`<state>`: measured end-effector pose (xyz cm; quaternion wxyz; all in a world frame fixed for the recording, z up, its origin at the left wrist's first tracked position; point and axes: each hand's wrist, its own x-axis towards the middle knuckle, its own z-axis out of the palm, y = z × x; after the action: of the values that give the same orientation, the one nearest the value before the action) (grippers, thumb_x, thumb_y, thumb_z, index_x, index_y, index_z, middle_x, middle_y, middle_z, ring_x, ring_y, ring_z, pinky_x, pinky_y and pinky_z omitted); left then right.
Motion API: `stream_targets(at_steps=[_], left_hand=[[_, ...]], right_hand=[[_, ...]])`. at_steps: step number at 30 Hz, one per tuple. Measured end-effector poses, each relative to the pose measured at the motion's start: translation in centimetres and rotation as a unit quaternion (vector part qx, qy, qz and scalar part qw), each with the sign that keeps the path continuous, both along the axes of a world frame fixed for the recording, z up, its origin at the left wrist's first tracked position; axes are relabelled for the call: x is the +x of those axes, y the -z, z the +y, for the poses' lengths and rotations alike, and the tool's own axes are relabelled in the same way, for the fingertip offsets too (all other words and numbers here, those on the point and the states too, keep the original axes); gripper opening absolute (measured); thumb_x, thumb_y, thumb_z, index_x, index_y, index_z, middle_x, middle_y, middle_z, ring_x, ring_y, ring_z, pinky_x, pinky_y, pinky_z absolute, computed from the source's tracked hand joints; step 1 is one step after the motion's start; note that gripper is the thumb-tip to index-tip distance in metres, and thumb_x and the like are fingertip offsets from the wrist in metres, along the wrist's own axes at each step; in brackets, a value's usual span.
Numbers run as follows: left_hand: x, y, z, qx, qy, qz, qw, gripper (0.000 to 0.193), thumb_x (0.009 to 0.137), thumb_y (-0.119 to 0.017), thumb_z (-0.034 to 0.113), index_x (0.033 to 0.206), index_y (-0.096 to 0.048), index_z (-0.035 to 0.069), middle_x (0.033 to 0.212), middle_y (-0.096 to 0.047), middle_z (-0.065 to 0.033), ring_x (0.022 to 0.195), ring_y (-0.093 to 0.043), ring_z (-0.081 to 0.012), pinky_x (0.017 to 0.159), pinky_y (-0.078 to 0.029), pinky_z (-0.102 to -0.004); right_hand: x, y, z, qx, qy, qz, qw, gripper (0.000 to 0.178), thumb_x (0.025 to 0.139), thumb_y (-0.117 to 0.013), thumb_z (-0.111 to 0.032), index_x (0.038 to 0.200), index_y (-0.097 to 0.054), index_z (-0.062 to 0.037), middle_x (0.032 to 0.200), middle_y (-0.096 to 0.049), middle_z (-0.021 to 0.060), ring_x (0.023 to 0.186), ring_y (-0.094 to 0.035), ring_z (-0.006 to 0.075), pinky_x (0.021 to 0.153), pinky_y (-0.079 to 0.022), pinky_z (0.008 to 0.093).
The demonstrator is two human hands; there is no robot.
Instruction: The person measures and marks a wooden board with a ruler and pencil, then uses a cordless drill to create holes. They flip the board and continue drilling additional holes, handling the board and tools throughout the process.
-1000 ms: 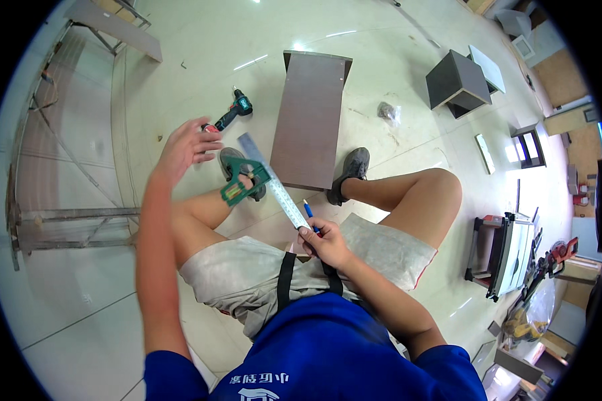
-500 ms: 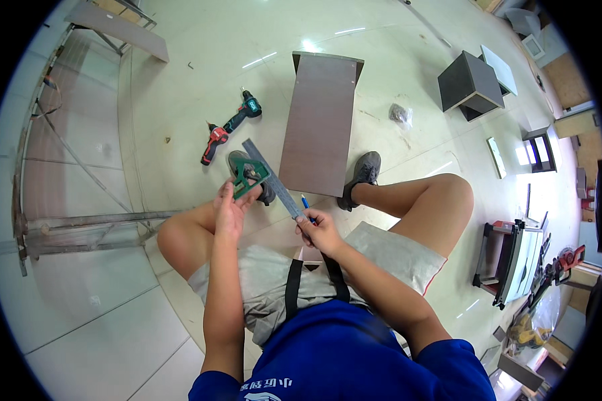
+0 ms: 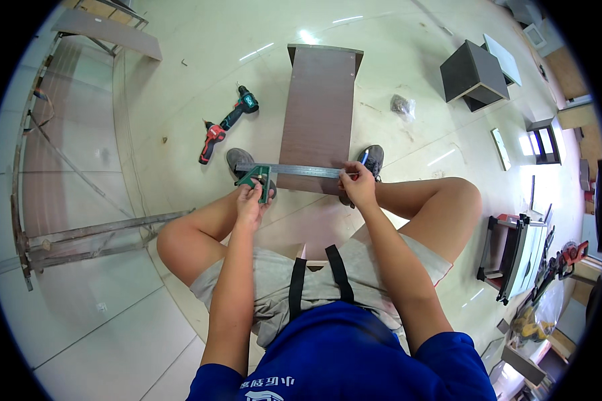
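Right in front of me, the left hand (image 3: 251, 204) is clasping the green head of the square (image 3: 301, 170), and the right hand (image 3: 360, 186) is pinching the blade's other end, a blue pen (image 3: 364, 158) poking from its fingers. The blade is spanning the board's (image 3: 318, 110) near end; I can't tell whether they're touching. Beyond, left, a red drill (image 3: 212, 140) and a green drill (image 3: 241, 109) are lying.

Here's the pale, glossy tiled floor (image 3: 174, 100), and front and centre on it lies a long brown box-like piece (image 3: 318, 113); to its left, a red-and-black drill (image 3: 213, 138) sits just beside a teal-and-black drill (image 3: 246, 102) (quite the pair!), while rightward rest a clear plastic bag (image 3: 402, 105), a dark grey box (image 3: 463, 73) and a narrow pale strip (image 3: 501, 150).
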<state>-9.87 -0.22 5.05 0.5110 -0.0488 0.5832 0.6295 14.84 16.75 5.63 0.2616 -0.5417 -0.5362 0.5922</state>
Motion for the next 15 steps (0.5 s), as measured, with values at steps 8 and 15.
stream_targets(at_steps=[8, 15], left_hand=[[-4.7, -3.5, 1.6, 0.065, -0.011, 0.087, 0.994, 0.020, 0.097, -0.062, 0.028, 0.109, -0.058, 0.013, 0.098, -0.065, -0.0024, 0.087, -0.063, -0.0144, 0.065, -0.049, -0.0273], [-1.3, -1.9, 2.6, 0.078, -0.104, -0.070, 0.989, 0.028, 0.096, -0.063, 0.034, 0.111, -0.056, 0.012, 0.102, -0.064, -0.0030, 0.095, -0.062, -0.0179, 0.078, -0.051, -0.0318]], right_hand=[[-2.2, -1.6, -2.2, -0.106, -0.164, 0.157, 0.968, 0.023, 0.087, -0.068, -0.002, 0.109, -0.065, 0.0029, 0.081, -0.066, 0.0040, 0.065, -0.061, 0.0103, 0.059, -0.052, 0.0254], [-5.7, -1.0, -9.8, -0.161, -0.129, 0.228, 0.952, 0.019, 0.088, -0.070, -0.002, 0.104, -0.061, 0.0009, 0.084, -0.065, 0.0047, 0.072, -0.063, 0.0108, 0.065, -0.053, 0.0254]])
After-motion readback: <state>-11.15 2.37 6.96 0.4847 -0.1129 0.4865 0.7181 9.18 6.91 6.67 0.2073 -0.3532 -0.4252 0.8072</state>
